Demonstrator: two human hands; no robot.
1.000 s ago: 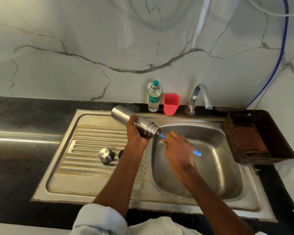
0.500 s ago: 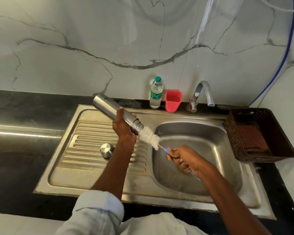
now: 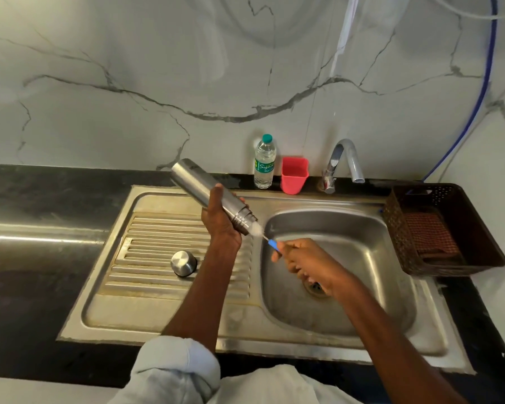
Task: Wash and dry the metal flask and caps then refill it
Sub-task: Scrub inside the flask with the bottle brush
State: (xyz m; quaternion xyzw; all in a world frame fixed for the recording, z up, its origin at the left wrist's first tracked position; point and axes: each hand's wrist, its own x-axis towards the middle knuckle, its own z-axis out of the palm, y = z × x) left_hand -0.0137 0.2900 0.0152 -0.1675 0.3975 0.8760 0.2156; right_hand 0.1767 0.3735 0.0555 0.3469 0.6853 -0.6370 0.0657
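My left hand [image 3: 220, 218] grips the metal flask [image 3: 199, 183] near its neck, tilted with its open mouth pointing down and right toward the sink basin [image 3: 362, 246]. My right hand [image 3: 309, 265] holds the blue handle of a bottle brush [image 3: 271, 244]. Most of the white bristles are inside the flask mouth, with a little showing at the rim. A round steel cap [image 3: 183, 263] stands on the ribbed drainboard [image 3: 146, 258], left of my left forearm.
A water bottle [image 3: 264, 163], a red cup [image 3: 294, 174] and the tap [image 3: 343, 161] stand along the sink's back edge. A brown basket [image 3: 478, 228] holding a cloth sits right of the basin. Dark countertop [image 3: 41, 199] runs to the left.
The brush was deep in the flask, then pulled out with its bristles bare, and now is pushed back in. The flask has lifted slightly.
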